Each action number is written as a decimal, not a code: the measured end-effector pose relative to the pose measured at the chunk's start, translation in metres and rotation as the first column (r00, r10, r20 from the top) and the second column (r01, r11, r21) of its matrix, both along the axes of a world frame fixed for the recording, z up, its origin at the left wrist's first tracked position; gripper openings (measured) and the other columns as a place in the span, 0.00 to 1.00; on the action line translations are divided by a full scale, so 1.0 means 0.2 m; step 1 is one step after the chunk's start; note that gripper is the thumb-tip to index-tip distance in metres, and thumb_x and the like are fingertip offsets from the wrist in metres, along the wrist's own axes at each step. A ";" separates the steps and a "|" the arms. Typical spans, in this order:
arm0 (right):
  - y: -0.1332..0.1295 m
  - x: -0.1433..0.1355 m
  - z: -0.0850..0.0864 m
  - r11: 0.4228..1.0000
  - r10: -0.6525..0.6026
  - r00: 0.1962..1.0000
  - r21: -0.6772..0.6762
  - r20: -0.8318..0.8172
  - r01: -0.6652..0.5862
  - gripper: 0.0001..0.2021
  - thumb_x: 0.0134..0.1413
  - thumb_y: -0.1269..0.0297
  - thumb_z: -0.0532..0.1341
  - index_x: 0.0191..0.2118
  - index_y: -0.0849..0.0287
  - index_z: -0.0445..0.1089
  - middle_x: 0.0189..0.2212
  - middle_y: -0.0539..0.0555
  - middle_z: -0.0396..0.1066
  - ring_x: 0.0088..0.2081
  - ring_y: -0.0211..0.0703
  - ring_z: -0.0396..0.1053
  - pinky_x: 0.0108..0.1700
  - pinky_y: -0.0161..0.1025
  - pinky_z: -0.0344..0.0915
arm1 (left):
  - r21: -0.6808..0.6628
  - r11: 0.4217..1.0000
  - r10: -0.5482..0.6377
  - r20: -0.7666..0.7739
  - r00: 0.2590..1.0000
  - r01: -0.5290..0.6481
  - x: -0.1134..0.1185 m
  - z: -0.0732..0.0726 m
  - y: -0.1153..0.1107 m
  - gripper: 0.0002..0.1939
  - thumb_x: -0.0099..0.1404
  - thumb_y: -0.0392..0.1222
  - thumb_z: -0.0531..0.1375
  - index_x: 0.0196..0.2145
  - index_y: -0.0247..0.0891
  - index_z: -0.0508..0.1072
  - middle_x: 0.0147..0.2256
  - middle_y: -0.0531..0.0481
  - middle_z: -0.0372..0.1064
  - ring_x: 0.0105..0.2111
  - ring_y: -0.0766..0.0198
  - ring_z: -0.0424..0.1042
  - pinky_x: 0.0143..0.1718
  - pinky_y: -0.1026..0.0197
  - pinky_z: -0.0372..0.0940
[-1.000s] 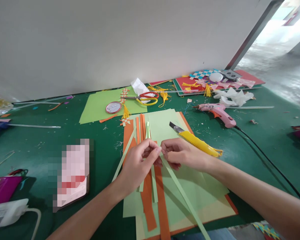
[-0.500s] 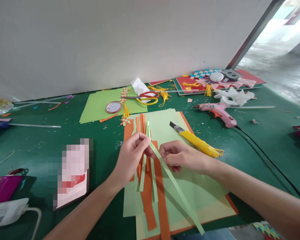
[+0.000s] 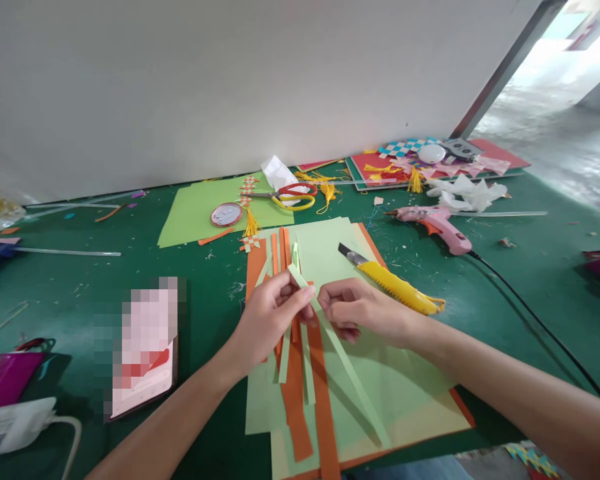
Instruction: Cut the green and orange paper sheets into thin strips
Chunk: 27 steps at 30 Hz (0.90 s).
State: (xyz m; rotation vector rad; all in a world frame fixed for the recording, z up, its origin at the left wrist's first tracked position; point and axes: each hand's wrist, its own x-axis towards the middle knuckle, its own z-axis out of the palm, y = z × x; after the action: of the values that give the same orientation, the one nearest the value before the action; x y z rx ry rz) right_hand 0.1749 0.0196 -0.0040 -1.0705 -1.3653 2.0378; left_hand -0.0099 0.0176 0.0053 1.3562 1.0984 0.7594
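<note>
— Green paper strip (image 3: 340, 353), head view: where?
— Pinched at its upper end between left hand (image 3: 270, 320) and right hand (image 3: 360, 310), slanting down over the stacked green and orange sheets (image 3: 405, 393).
— Nearby?
— Yellow utility knife (image 3: 390, 283) just beside the right hand; pink glue gun (image 3: 435, 225) farther back.

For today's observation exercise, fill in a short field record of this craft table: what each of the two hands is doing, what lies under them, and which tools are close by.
Left hand: pinches a light green paper strip
Right hand: fingers on the same strip
Under the hands: orange strips on light green sheets
Nearest tool: yellow utility knife, blade out
Farther back: pink glue gun, scissors
Surface: green table
</note>
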 end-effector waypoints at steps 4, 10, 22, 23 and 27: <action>-0.01 0.00 -0.01 1.000 0.022 1.000 0.010 0.006 -0.022 0.04 0.41 0.73 0.54 0.22 0.58 0.58 0.14 0.43 0.56 0.18 0.31 0.56 0.21 0.32 0.51 | 0.008 0.995 0.101 0.026 0.995 -0.101 -0.01 0.00 0.02 0.12 0.68 0.47 0.58 0.29 0.38 0.67 0.23 0.57 0.69 0.25 0.67 0.73 0.32 0.66 0.67; 0.00 0.00 0.01 0.999 -0.032 0.999 0.020 0.010 0.032 0.05 0.42 0.70 0.55 0.21 0.58 0.58 0.14 0.43 0.56 0.17 0.31 0.56 0.22 0.32 0.50 | 0.032 0.999 -0.035 -0.079 0.996 0.038 0.01 0.00 -0.02 0.11 0.66 0.45 0.59 0.28 0.38 0.68 0.23 0.56 0.71 0.25 0.67 0.71 0.27 0.67 0.62; 0.00 0.01 0.00 1.000 -0.019 1.000 0.022 0.025 0.018 0.04 0.42 0.72 0.55 0.22 0.58 0.59 0.15 0.43 0.56 0.18 0.31 0.57 0.22 0.32 0.50 | 0.141 0.984 0.130 -0.150 0.980 -0.109 -0.01 0.01 -0.01 0.17 0.68 0.50 0.56 0.26 0.37 0.68 0.24 0.53 0.72 0.26 0.65 0.72 0.30 0.65 0.63; 0.00 0.01 0.00 0.999 -0.023 0.999 0.030 0.024 0.022 0.04 0.43 0.72 0.55 0.22 0.58 0.59 0.15 0.43 0.56 0.18 0.31 0.57 0.22 0.32 0.50 | 0.138 0.985 0.119 -0.143 0.983 -0.100 0.00 0.00 -0.01 0.16 0.68 0.50 0.56 0.26 0.38 0.68 0.24 0.53 0.72 0.26 0.65 0.72 0.30 0.65 0.63; 0.00 0.01 0.00 0.999 -0.045 0.999 0.025 0.001 0.045 0.06 0.43 0.71 0.56 0.21 0.58 0.58 0.15 0.43 0.55 0.18 0.31 0.56 0.22 0.32 0.51 | 0.102 0.994 -0.015 -0.140 0.990 0.030 0.01 0.00 -0.03 0.12 0.67 0.45 0.58 0.27 0.38 0.70 0.24 0.54 0.72 0.26 0.65 0.73 0.29 0.66 0.63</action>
State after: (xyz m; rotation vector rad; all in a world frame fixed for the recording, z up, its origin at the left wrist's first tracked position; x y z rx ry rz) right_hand 0.1766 0.0199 -0.0040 -1.0827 -1.3525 1.9827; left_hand -0.0074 0.0118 0.0046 1.5257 1.1637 0.7221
